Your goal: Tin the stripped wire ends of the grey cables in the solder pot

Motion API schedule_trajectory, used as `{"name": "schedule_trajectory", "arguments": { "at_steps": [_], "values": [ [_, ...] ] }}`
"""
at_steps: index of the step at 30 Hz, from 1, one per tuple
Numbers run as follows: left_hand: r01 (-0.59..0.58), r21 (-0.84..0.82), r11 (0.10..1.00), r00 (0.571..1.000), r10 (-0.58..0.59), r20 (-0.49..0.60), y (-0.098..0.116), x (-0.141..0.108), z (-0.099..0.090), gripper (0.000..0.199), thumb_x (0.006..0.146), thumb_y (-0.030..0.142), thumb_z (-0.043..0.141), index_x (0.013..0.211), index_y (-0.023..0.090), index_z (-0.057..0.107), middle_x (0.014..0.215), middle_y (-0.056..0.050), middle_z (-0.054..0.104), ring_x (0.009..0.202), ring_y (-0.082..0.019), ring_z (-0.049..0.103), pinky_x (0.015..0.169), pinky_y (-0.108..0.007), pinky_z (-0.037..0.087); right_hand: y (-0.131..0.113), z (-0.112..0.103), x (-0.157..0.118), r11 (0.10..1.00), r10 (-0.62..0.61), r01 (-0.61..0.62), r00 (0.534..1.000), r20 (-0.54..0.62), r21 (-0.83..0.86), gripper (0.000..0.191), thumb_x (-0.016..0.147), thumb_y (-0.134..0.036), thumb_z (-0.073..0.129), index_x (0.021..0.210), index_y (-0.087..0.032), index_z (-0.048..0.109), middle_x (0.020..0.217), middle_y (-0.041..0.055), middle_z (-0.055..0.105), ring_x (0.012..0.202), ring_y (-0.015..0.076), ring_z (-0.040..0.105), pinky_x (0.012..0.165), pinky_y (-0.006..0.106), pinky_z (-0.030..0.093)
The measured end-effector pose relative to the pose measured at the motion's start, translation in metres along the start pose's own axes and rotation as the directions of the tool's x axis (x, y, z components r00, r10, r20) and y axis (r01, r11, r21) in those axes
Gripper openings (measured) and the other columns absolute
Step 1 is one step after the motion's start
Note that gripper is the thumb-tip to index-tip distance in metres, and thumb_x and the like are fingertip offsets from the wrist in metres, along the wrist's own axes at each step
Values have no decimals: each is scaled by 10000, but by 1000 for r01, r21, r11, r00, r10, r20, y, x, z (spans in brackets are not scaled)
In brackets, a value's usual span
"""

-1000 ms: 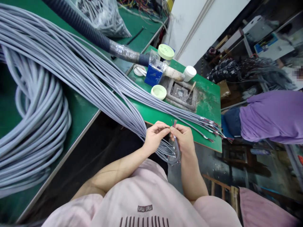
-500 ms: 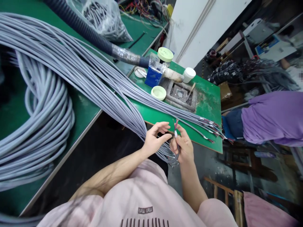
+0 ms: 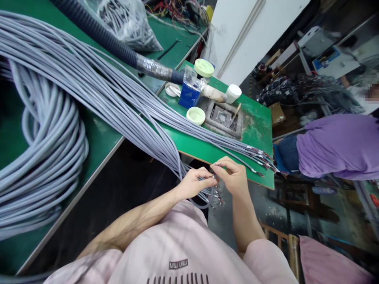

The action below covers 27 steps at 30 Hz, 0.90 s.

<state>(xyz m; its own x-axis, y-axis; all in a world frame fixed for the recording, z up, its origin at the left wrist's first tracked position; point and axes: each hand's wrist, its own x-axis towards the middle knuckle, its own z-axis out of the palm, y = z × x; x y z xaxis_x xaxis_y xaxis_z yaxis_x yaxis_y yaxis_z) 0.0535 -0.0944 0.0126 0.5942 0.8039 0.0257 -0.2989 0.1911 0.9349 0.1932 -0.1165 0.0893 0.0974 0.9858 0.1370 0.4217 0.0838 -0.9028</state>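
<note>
A grey cable (image 3: 211,197) loops up from below to the place where my two hands meet, just in front of the green table's edge. My left hand (image 3: 195,182) is closed, thumb and forefinger pinching the cable near its stripped end. At that same end my right hand (image 3: 233,175) pinches the thin wires, its fingers mostly covering them. Beneath my hands hang more grey cable ends with exposed wires (image 3: 218,197). A long bundle of grey cables (image 3: 166,112) runs across the tables, its coloured wire ends (image 3: 263,157) lying at the right edge.
Beyond my hands stand a square solder pot (image 3: 224,118), a pale green dish (image 3: 196,116), a white cup (image 3: 233,94) and a blue box (image 3: 188,94) under a ribbed hose (image 3: 109,43). Coiled cable (image 3: 59,157) lies left. A person in purple (image 3: 334,148) is at right.
My left hand has closed on the cable. My right hand has turned over and shifted its grip to the wires at the end. The view has shifted slightly.
</note>
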Motion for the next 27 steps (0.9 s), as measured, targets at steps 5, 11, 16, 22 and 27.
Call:
{"name": "schedule_trajectory", "arguments": {
  "at_steps": [5,11,16,22,27],
  "values": [
    [71,-30,997,990,-67,126,6,-11,0,312,718,468,734,733,157,756,726,-50,653,713,-146,588,697,-278,475,6,6,12,982,-47,75,986,-162,172,129,687,-171,706,569,-210,669,563,-30,576,562,114,511,553,263,400],
    [139,-99,985,989,-143,-37,9,-20,-7,295,679,455,763,659,161,749,705,-47,656,688,-137,582,673,-266,471,6,-9,23,966,-3,63,972,-234,250,98,698,-180,676,604,-203,695,573,-29,589,577,108,531,577,250,416],
    [98,-120,988,991,-108,-80,6,-18,-13,275,676,431,770,692,157,753,716,-42,643,705,-147,575,706,-286,463,1,13,4,996,-11,10,1000,-9,-87,83,743,-235,683,670,-204,706,648,-9,639,606,118,561,605,260,446],
    [84,-98,992,990,-95,-109,7,-18,-10,225,710,400,749,706,175,758,717,-33,651,719,-142,572,710,-277,438,4,26,6,998,-48,39,987,-153,-58,159,772,-241,667,621,-199,691,582,-18,601,554,114,532,554,262,416],
    [73,-78,994,983,-85,-163,11,-19,-11,216,691,380,760,665,166,745,687,-35,647,690,-134,556,699,-277,426,7,12,14,997,27,-2,948,-318,78,179,776,-250,655,608,-194,677,570,-27,605,568,115,548,562,254,418]
  ]
}}
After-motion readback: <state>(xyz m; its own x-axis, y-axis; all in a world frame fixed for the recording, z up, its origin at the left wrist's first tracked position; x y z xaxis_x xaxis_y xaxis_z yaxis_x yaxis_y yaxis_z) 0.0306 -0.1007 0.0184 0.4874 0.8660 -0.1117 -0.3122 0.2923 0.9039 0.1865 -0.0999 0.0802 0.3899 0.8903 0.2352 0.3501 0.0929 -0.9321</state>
